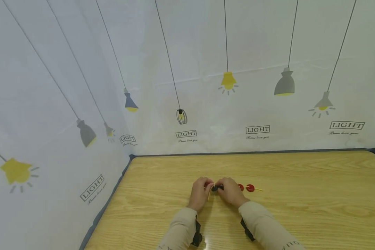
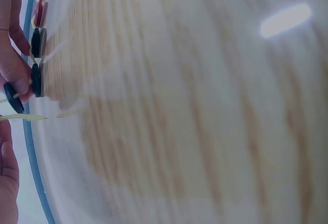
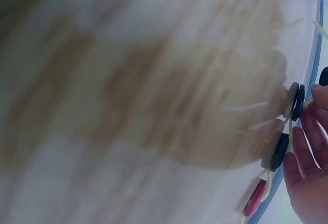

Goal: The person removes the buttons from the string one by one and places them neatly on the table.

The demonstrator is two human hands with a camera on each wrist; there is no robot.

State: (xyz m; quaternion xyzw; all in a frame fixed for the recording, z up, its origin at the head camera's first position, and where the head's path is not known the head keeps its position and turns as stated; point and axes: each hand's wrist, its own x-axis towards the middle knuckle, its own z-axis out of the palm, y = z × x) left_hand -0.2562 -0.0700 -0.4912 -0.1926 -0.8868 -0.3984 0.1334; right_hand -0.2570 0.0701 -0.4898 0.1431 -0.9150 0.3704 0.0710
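Observation:
My left hand (image 1: 200, 192) pinches a yellow cord (image 2: 23, 117), whose loose end hangs below the fingertips. Just to the right, my right hand (image 1: 230, 191) holds a black button (image 2: 14, 98) between thumb and fingertips, close to the left fingers. Two more black buttons stand on edge at the tabletop under the right hand, the nearer one (image 3: 298, 102) beside its fingertips and the other (image 3: 279, 152) by its curled fingers. Beyond that hand lie two red buttons, the outer one (image 1: 250, 188) strung on the cord, with a short yellow tail sticking out.
A wood-grain table (image 1: 315, 201) spreads around both hands. Behind it and on the left hangs a pale wall sheet (image 1: 206, 104) printed with lamps, meeting the table at a dark blue edge. Black wrist cameras (image 1: 197, 236) are strapped under both sleeves.

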